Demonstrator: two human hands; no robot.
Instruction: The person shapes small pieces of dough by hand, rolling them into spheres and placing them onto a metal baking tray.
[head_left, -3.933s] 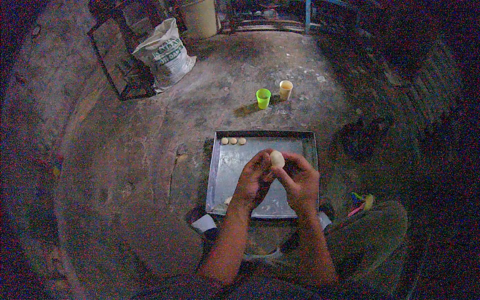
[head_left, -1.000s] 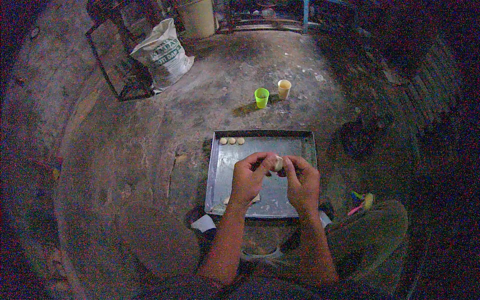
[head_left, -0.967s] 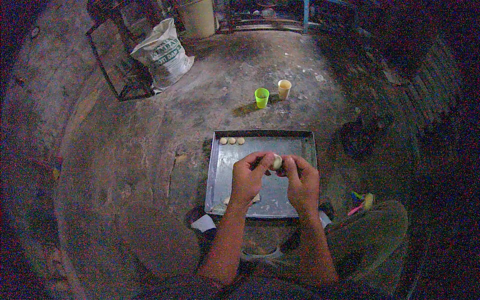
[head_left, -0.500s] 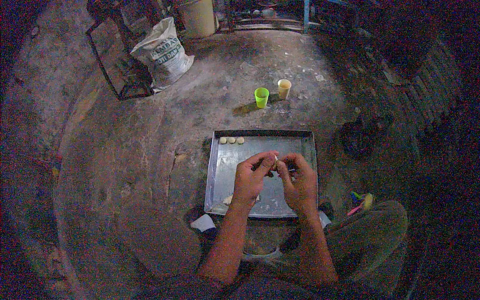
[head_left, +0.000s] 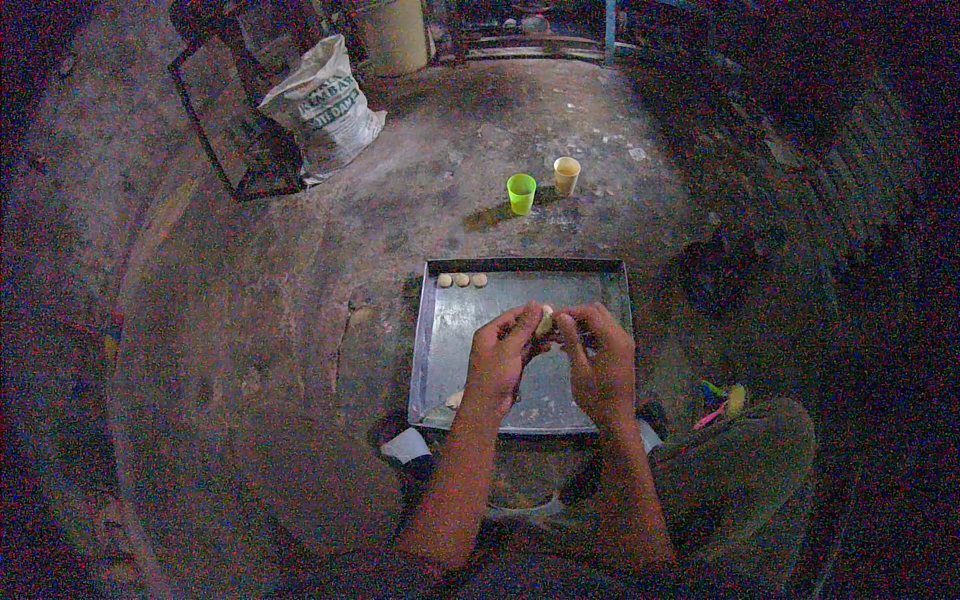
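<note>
Above the shallow metal tray (head_left: pixel 421 340), my two hands meet over a small pale piece of dough (head_left: pixel 545 321). My left hand (head_left: pixel 497 358) pinches it between thumb and fingers. The curled thumb and fingertips of my right hand (head_left: pixel 603 368) grip its right side, and part of it is hidden by them. In the tray's far left corner sit three pale dough balls (head_left: pixel 462 281) in a row. Beside my left wrist a larger pale lump (head_left: pixel 456 400), apparently dough, shows partly; my forearm covers the rest of it.
Beyond the tray, a green cup (head_left: pixel 521 195) and a cream cup (head_left: pixel 566 176) stand on the rough floor. Further off to the left a white sack (head_left: pixel 335 115) leans near a dark frame, with a beige bucket (head_left: pixel 393 38) behind. Small colourful items (head_left: pixel 735 402) lie by my right knee.
Both hands stay over the tray and their fingers have shifted slightly. More of the dough piece now shows between the fingertips. The dough balls have not moved.
</note>
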